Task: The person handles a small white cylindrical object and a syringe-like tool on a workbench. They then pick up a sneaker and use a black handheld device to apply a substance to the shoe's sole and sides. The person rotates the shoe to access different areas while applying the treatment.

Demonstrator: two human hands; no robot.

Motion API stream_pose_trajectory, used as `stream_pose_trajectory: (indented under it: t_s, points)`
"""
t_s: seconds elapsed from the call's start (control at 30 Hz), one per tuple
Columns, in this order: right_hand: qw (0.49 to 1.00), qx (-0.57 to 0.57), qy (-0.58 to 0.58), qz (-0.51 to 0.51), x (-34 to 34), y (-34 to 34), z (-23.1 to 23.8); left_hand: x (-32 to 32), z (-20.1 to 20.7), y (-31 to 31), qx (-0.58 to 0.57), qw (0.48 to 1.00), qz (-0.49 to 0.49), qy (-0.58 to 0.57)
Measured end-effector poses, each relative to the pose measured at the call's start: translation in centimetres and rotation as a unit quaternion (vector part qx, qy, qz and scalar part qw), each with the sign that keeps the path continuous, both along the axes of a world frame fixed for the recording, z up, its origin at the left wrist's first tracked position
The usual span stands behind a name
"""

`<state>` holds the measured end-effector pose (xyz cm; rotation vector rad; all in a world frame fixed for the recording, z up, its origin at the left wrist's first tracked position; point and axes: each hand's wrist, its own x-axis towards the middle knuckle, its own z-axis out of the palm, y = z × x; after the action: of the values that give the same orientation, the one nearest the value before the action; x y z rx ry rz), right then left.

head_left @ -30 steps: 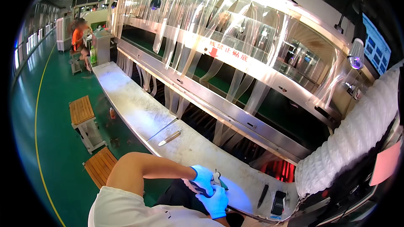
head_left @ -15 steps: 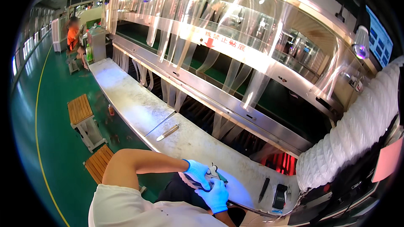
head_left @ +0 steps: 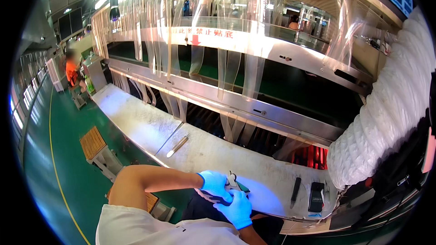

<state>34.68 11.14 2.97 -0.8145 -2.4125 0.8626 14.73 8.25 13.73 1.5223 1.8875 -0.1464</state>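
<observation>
In front of my body, at the near edge of the pale bench (head_left: 254, 165), I hold a shoe (head_left: 233, 183) with white, dark and green parts and a light sole edge. My left hand (head_left: 214, 184), in a pale glove lit blue, grips it from the left and above. From the near right side, my right hand (head_left: 237, 208), gloved alike, closes on it, fingers bent against the dark part. Both hands nearly meet and cover much of the shoe. Further left on the bench lies a brush-like tool (head_left: 177, 147) with a wooden handle, untouched.
A slim black tool (head_left: 295, 191) and a black handheld device (head_left: 316, 197) lie at the bench's right. Behind runs a conveyor machine with clear strip curtains (head_left: 231, 72). A white ribbed duct (head_left: 377, 122) rises at right. Wooden-topped stools (head_left: 93, 143) stand left; a person in orange (head_left: 71, 72) sits beyond.
The view has tilted and turned, so the bench and machine sit differently in the picture. Both hands stay on the shoe, with little visible shift in grip.
</observation>
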Motion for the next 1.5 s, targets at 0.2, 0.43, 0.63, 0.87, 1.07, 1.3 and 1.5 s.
stream_pose_trajectory:
  t_s: [0.2, 0.43, 0.63, 0.87, 1.07, 1.3, 1.5]
  points:
    - [0.998, -0.049, 0.015, -0.023, 0.4, 1.1, -0.7, 0.9, 1.6, 2.4, -0.055, 0.997, -0.043, 0.018]
    - [0.974, -0.193, 0.108, -0.044, 3.7, 3.0, -1.1, -4.7, 1.4, 1.2, 0.031, 0.950, 0.006, -0.310]
    - [0.960, -0.214, 0.173, -0.057, 5.0, 2.7, -2.3, -0.9, 2.0, -3.1, 0.251, 0.902, 0.105, -0.335]
    - [0.905, -0.254, 0.311, -0.139, 5.7, 1.5, -4.6, 4.3, 6.3, 1.2, 0.300, 0.934, 0.031, -0.193]
    - [0.850, -0.409, 0.288, -0.164, 6.0, 1.0, -3.2, 5.8, 5.5, 3.7, 0.283, 0.937, 0.065, -0.194]
    - [0.787, -0.487, 0.343, -0.161, 6.8, 2.2, -3.1, 6.1, 5.6, 5.8, 0.261, 0.932, 0.076, -0.238]
    - [0.730, -0.524, 0.400, -0.179, 6.7, 2.3, -2.0, 5.5, -4.8, -4.0, 0.313, 0.704, 0.369, -0.519]
